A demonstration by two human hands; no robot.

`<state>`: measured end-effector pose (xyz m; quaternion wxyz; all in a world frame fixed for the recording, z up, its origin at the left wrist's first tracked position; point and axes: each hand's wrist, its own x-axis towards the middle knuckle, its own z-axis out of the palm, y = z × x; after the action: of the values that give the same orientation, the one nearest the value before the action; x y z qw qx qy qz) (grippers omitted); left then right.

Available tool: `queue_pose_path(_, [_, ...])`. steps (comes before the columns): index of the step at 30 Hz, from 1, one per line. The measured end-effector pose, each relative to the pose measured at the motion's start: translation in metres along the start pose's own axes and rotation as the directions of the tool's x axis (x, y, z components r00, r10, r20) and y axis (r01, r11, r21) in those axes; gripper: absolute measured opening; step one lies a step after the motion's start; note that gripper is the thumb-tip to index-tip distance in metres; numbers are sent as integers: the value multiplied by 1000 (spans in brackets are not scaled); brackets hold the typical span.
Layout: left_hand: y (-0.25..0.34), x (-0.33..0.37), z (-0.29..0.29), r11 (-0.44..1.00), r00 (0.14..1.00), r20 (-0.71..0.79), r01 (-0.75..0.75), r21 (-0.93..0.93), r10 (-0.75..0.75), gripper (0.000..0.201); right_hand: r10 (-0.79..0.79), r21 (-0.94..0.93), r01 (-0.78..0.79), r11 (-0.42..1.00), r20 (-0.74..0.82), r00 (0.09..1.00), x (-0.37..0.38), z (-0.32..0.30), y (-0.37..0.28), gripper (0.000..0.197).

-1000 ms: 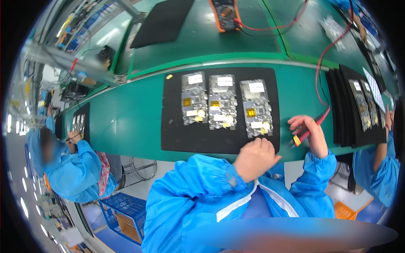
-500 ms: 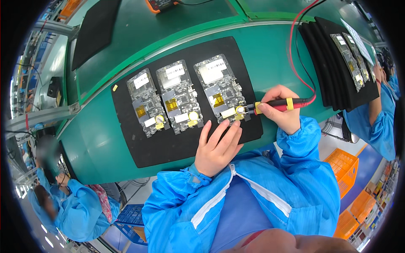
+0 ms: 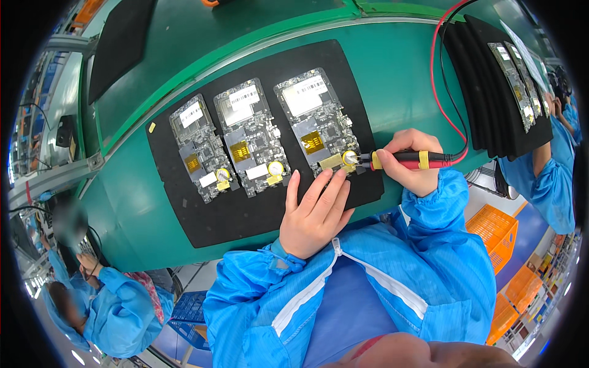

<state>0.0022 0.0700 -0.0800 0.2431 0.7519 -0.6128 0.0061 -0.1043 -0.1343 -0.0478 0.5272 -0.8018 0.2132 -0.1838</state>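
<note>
My right hand (image 3: 416, 175) grips a pair of test probes (image 3: 437, 161), one black and one red, banded together with yellow. Their tips reach the round coin cell (image 3: 350, 157) at the lower corner of the rightmost circuit board (image 3: 330, 132); whether the metal touches it is too small to tell. With fingers spread, my left hand (image 3: 314, 218) rests at that board's lower edge, holding nothing. Two similar boards, a middle one (image 3: 261, 129) and a left one (image 3: 208, 150), lie beside it on a black mat (image 3: 215, 227). Each carries a white label, an amber patch and a coin cell.
Red and black leads (image 3: 435, 80) loop away from the probes toward the top. Stacked black mats (image 3: 475, 92) bearing more boards stand at the right of the green bench (image 3: 132, 227). Co-workers in blue sit at both sides. An orange crate (image 3: 494, 236) is below right.
The view has shifted slightly, so the boards and mat appear a little farther left. Both hands keep nearly the same pose, the probe tips still at the rightmost board's coin cell.
</note>
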Motion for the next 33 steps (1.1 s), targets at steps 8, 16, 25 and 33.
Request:
queue_pose_path(8, [-1, 1, -1, 1000, 1000, 4, -1, -11, 1, 45, -8, -2, 8, 1000, -11, 1000, 0, 2, 2, 14])
queue_pose_path(16, [-1, 1, -1, 1000, 1000, 4, -4, -15, 4, 44, 4, 4, -4, 1000, 8, 1000, 1, 0, 2, 14])
queue_pose_path(25, [-1, 0, -1, 1000, 1000, 13, 3, -21, -3, 44, -69, -16, 69, 997, 1, 998, 0, 0, 6, 13])
queue_pose_path(33, [-1, 1, -1, 1000, 1000, 5, -3, -17, 3, 44, -42, 18, 42, 999, 3, 999, 1, 2, 5, 14])
